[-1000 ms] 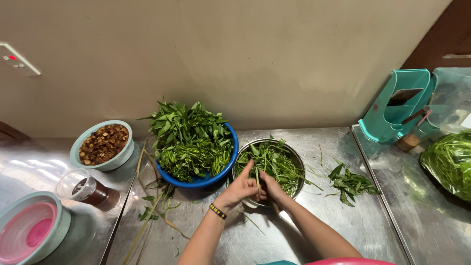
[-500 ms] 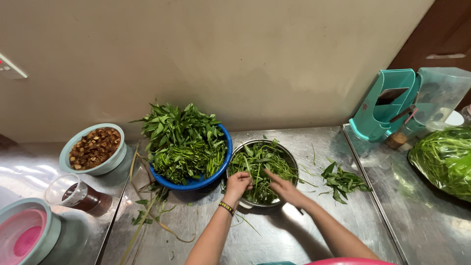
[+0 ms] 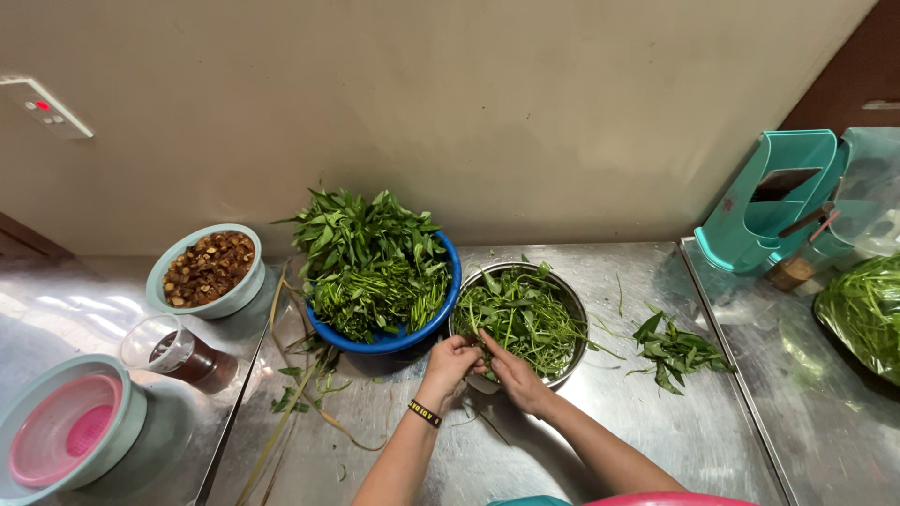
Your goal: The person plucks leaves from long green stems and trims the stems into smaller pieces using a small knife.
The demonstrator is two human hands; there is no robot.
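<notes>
Two bare hands meet at the near rim of a steel bowl [image 3: 569, 309] of leafy greens [image 3: 520, 319] on a steel counter [image 3: 647, 422], the bowl standing toward the counter's back edge, near the wall; the left hand [image 3: 450, 364], a dark band [image 3: 425, 413] at its wrist, is curled with fingers bent inward at the rim, apparently pinching a stem, though what it grips is hidden by the knuckles; the right hand [image 3: 514, 375] lies just beside it, touching it, fingers stretched forward and to the left into the greens, partly closed about stems. The greens lie directly ahead of both hands, their stalks running mostly away from the person toward the wall; the right hand is the deeper in the bowl. A blue bowl [image 3: 441, 319] heaped with uncut leafy stalks [image 3: 370, 262] touches the steel bowl on its left; a loose clump of leaves [image 3: 675, 347] lies on the counter to the right, well apart from the hands; bare stems [image 3: 300, 394] trail toward the counter's front edge at left. Farther left stand a pale bowl of brown pieces [image 3: 206, 269], a clear cup [image 3: 178, 351] and a pink-lined basin [image 3: 66, 426]; a teal rack [image 3: 769, 201] sits at the back right corner.
</notes>
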